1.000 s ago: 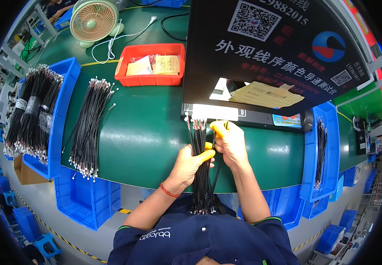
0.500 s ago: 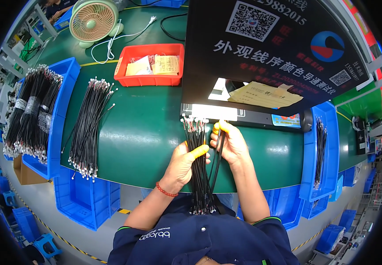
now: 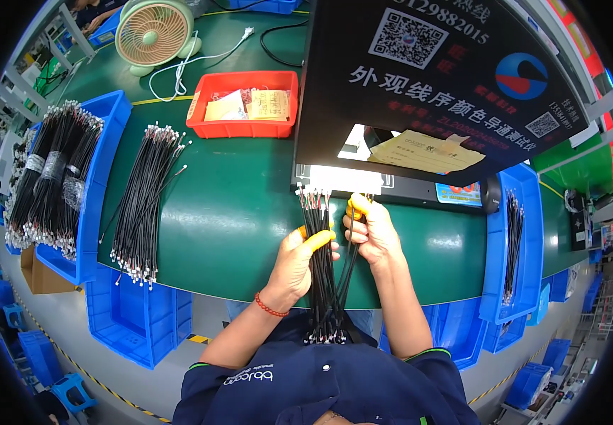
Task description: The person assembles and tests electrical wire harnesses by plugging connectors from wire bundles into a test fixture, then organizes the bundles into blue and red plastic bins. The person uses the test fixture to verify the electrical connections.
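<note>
A bundle of black cables (image 3: 323, 273) with small white connectors at both ends is gripped in my left hand (image 3: 296, 265), which wears yellow finger covers. The bundle's lower ends hang past the table edge against my shirt. My right hand (image 3: 373, 230), also with yellow finger covers, pinches the upper ends of a few black cables (image 3: 350, 258) set apart from the bundle. Those upper ends are close to the lit opening at the foot of a black tester (image 3: 419, 92). The fingers partly hide the connectors there.
Loose black cables (image 3: 143, 205) lie on the green table (image 3: 228, 177). Tied cable bundles (image 3: 51, 177) fill a blue bin (image 3: 111, 142) on the left; another blue bin (image 3: 526, 248) with cables is at right. A red tray (image 3: 242, 129) of papers and a fan (image 3: 154, 35) stand behind.
The view shifts slightly. My right hand stays by the lit opening with its cables, fingers a little changed in pose. My left hand still grips the bundle.
</note>
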`<control>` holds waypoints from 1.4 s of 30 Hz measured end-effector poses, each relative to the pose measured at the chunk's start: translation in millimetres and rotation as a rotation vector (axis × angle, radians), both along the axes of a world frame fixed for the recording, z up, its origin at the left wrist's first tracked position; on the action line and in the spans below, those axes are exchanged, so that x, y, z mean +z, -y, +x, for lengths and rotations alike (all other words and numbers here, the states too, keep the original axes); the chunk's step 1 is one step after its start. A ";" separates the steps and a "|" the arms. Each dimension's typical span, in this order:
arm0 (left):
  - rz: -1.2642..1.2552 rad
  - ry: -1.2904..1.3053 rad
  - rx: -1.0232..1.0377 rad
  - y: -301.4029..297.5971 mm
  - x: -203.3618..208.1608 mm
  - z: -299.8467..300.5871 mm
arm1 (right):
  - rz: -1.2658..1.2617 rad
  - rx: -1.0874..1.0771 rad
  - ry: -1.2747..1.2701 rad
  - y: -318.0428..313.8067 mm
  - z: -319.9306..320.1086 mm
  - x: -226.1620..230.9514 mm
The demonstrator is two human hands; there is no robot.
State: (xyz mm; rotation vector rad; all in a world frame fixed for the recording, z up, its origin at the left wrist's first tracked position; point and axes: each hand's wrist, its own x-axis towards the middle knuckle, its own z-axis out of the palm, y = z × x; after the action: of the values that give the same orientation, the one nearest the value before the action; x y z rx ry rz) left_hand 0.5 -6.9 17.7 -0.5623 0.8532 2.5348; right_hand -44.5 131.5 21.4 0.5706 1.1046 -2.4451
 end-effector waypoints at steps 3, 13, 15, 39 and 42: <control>-0.042 -0.023 -0.013 -0.4 -3.7 1.1 | -0.048 -0.009 0.014 -0.9 -2.1 -4.4; -0.094 -0.052 -0.026 -2.6 -5.2 1.0 | 0.046 -0.147 0.071 10.8 -0.2 1.3; -0.095 -0.060 -0.017 -2.2 -6.4 0.3 | 0.233 0.076 -0.100 7.3 6.0 8.7; -0.079 -0.044 -0.063 -4.2 -7.1 1.4 | 0.180 0.026 -0.091 12.6 7.8 11.4; -0.045 -0.026 -0.055 -5.3 -4.5 1.5 | 0.287 0.060 -0.094 9.3 7.6 9.7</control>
State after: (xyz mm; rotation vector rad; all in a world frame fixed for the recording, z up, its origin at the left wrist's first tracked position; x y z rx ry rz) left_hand 2.0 -1.7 13.2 -0.5141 0.9249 2.4837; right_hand -36.9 122.2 31.2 0.5025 1.5035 -2.2981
